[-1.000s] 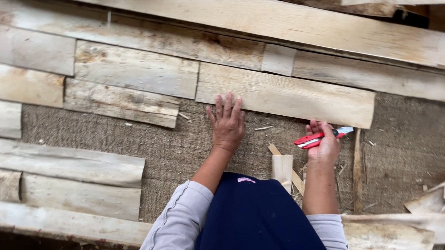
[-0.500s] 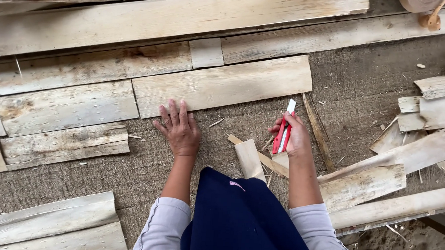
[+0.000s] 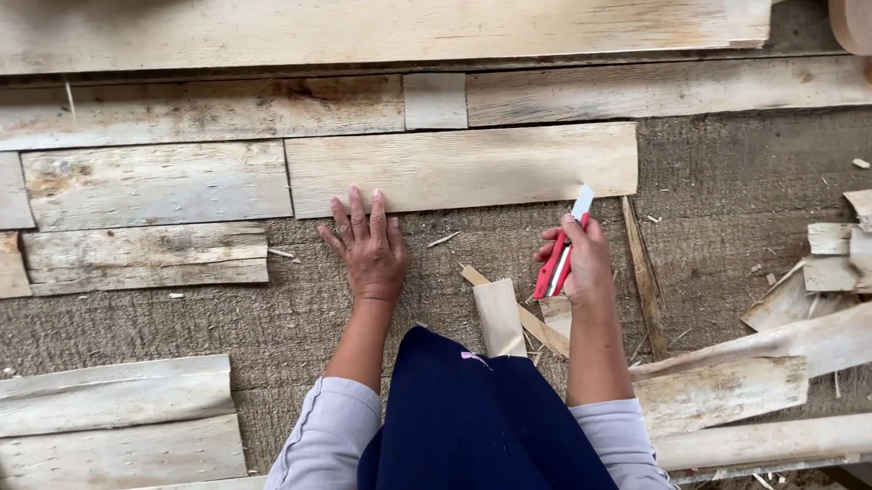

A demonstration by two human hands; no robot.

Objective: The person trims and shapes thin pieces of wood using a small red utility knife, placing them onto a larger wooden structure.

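One red utility knife (image 3: 563, 253), and my right hand (image 3: 577, 271) has it, grip clenched round the handle, the pale blade end poking up past my fingers toward the far edge. My left hand (image 3: 367, 247) is released, palm flat and fingers spread on the coarse brown mat (image 3: 732, 204), holding nothing. Two hands, one knife. The blade tip sits just below the near right corner of the pale wood sheet (image 3: 459, 168), a long, flat, light-coloured strip with a ragged right end; my left fingertips reach its near edge, though I can't tell if they touch it. To its left I count three weathered sheets stacked toward me, the nearest a grey cracked sheet (image 3: 146, 257). Between my hands, close to my lap, lies a short offcut (image 3: 500, 316) over thin slivers. Off to my right, a loose pile of curled strips (image 3: 825, 321).
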